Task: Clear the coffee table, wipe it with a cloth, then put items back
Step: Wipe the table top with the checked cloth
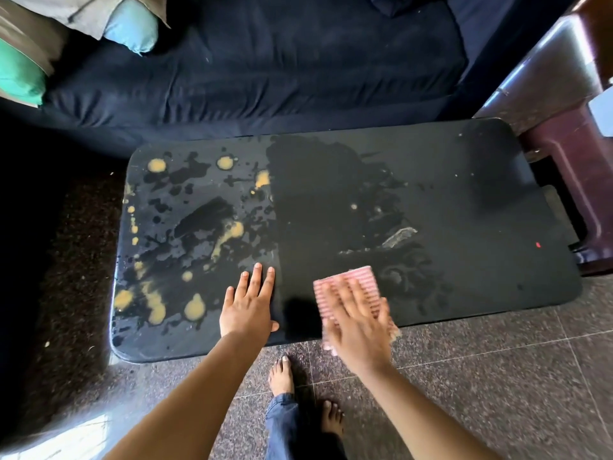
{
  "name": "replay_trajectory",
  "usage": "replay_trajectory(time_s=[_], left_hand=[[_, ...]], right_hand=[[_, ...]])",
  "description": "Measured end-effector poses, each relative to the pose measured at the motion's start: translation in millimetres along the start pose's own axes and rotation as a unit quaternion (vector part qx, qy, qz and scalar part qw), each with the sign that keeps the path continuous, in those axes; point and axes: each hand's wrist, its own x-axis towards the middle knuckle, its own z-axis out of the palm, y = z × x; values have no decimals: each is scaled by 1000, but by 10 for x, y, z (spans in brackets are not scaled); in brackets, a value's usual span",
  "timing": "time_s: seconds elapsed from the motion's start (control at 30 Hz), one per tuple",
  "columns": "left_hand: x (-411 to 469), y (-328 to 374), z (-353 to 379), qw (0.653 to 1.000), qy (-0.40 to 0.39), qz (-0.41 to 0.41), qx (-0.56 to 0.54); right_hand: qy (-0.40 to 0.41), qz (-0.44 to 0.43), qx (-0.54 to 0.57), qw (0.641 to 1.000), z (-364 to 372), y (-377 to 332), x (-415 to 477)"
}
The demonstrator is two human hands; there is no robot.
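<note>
Pink-striped cloth (pixel 361 277) (motion-blurred) flat under right hand (pixel 356 322)

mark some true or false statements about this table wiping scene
1. The right hand presses a pink striped cloth onto the coffee table. True.
2. The left hand holds a spray bottle. False: it lies flat on the table and holds nothing.
3. Yellowish stains mark the table's left part. True.
4. The cloth lies at the table's far edge. False: it is at the near edge, by the person.
</note>
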Motion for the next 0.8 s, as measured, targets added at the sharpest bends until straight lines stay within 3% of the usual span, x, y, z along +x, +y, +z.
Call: replay_trajectory(time_s=[0.1,0.17,0.27,0.37,0.5,0.6,0.8], left_hand=[[-2,1,-13,1000,-6,-2,-3],[5,5,-12,1000,-9,-3,-1],[15,-12,10,1000,-12,-3,-3],[22,-23,20,1000,-8,-5,-2],[32,-11,7,1000,-19,-9,8],[40,-14,13,1000,-24,-9,9],[61,-36,68,1000,-3,-9,0]], right_hand=[[0,106,22,994,-46,66,-3],[12,130,59,990,-66,-220,5],[-10,6,63,998,-74,-657,-37],[-29,-82,32,996,-54,-562,-38],[-38,-19,28,999,-59,-161,-196],[-50,52,48,996,-115,-269,-272],[-87,-44,55,994,-165,-856,-297]])
